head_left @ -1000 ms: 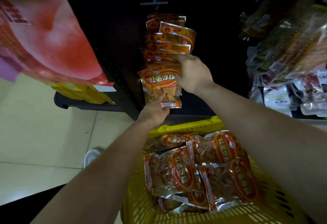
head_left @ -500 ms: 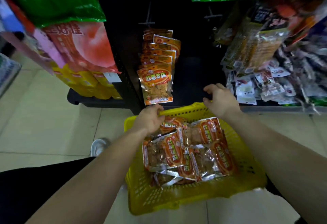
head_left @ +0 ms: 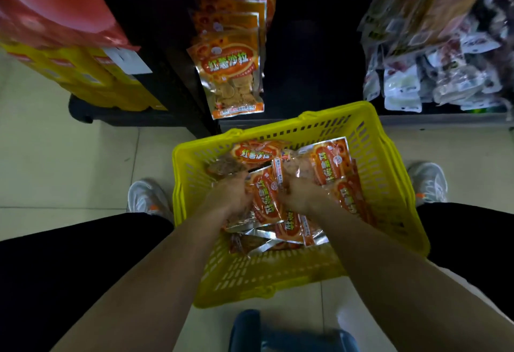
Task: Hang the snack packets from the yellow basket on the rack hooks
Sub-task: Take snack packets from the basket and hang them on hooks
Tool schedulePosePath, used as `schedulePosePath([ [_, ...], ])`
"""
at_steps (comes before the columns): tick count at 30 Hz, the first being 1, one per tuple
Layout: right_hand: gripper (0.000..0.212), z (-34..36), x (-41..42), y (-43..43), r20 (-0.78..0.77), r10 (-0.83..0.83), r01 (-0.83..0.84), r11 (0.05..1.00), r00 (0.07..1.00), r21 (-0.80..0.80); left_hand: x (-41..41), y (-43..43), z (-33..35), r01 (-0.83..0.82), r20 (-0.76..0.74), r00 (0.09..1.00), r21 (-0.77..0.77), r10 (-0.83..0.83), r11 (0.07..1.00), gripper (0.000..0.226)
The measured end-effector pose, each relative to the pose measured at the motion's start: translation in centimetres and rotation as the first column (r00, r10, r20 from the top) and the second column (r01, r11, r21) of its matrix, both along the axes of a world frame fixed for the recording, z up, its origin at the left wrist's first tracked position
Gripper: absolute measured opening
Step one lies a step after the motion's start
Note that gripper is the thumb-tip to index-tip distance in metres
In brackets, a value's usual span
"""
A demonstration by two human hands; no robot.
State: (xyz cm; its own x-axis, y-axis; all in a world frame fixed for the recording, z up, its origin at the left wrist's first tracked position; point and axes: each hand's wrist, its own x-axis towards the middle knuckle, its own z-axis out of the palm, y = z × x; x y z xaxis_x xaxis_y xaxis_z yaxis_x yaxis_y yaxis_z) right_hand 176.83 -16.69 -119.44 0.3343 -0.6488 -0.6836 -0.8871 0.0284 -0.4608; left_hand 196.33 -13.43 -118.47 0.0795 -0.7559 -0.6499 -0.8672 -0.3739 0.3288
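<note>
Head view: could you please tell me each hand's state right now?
Left hand: on the snack packets, grip cannot be told.
Right hand: on them too, cannot be told.

The pale tiled floor (head_left: 69,162) carries the yellow basket (head_left: 278,276) between two grey shoes (head_left: 146,197), just before the black rack base (head_left: 125,118).

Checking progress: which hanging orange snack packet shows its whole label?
The frontmost packet in the hanging row, just above the yellow basket; those behind it show only their top edges.

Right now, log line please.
phase: pick | left hand: in yellow plastic basket, on orange foil snack packets | right hand: same | grip: unclear
</note>
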Motion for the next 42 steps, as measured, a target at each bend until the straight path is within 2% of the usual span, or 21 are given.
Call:
schedulePosePath([
  [4,0.031,-1.8,2.6,0.7,-0.052,-0.051,0.048,0.997,0.997,-0.053,0.5,0.1,-1.1,0.024,-0.026,0.999,-0.065,-0.025,0.998,0.054],
  [7,0.03,-1.7,2.4,0.1,-0.1,-0.009,-0.002,0.993,0.995,-0.117,0.0,-0.2,-0.6,0.129,0.018,0.991,-0.259,-0.129,0.957,0.051],
  [11,0.04,-0.6,-0.4,-1.2,0.047,-0.021,0.025,0.996,0.999,-0.087,-2.2,-1.2,0.1,0.276,0.088,0.961,-0.346,-0.261,0.897,0.058],
  [14,0.041,0.7,-2.2,-1.6,0.113,0.018,-0.007,0.995,0.993,-0.101,-3.3,-2.0,0.2,0.325,0.122,0.946,-0.373,-0.302,0.869,0.032],
  [16,0.034,1.3,-3.0,-1.5,0.142,-0.007,0.023,0.993,0.99,-0.115,-3.7,-2.2,0.2,0.316,0.123,0.949,-0.406,-0.292,0.857,0.017],
  [19,0.019,1.7,-4.3,-1.2,0.177,-0.167,0.2,0.962,0.97,-0.188,-3.5,-2.3,0.1,0.196,0.092,0.98,-0.35,-0.175,0.916,0.012],
  [21,0.03,1.2,-6.1,-1.2,0.101,-0.299,0.315,0.907,0.949,-0.278,-2.8,-2.2,-0.1,0.125,0.093,0.991,-0.296,-0.101,0.947,0.012],
  [23,0.045,0.2,-8.1,-0.9,-0.055,-0.383,0.351,0.887,0.922,-0.299,-2.1,-2.2,-0.3,0.097,0.113,0.991,-0.277,-0.068,0.956,0.013],
  [25,0.055,-0.9,-9.4,0.1,-0.167,-0.37,0.317,0.907,0.914,-0.277,-1.7,-2.3,-0.4,0.078,0.107,0.993,-0.272,-0.051,0.959,0.014],
  [28,0.064,-2.2,-9.9,1.7,-0.24,-0.305,0.245,0.937,0.922,-0.247,-1.9,-2.5,-0.8,0.083,0.086,0.994,-0.253,-0.064,0.964,0.015],
  [31,0.081,-3.2,-9.6,2.0,-0.342,-0.158,0.084,0.971,0.926,-0.223,-2.3,-2.5,-0.9,0.099,0.061,0.994,-0.24,-0.087,0.966,0.014],
  [34,0.09,-3.9,-9.7,1.6,-0.352,-0.004,-0.054,0.987,0.936,-0.154,-2.5,-2.4,-1.0,0.094,0.03,0.996,-0.238,-0.09,0.967,0.014],
  [36,0.095,-4.0,-10.0,1.2,-0.366,0.034,-0.084,0.989,0.93,-0.119,-2.6,-2.3,-1.2,0.091,0.006,0.996,-0.233,-0.092,0.968,0.015],
  [38,0.094,-3.9,-9.8,1.1,-0.398,0.062,-0.123,0.984,0.915,-0.129,-2.6,-2.1,-1.3,0.08,-0.02,0.996,-0.218,-0.086,0.973,0.016],
  [42,0.064,-3.3,-9.2,0.7,-0.514,0.132,-0.293,0.924,0.848,-0.247,-2.8,-1.9,-1.3,0.083,-0.033,0.995,-0.218,-0.093,0.972,0.017],
])
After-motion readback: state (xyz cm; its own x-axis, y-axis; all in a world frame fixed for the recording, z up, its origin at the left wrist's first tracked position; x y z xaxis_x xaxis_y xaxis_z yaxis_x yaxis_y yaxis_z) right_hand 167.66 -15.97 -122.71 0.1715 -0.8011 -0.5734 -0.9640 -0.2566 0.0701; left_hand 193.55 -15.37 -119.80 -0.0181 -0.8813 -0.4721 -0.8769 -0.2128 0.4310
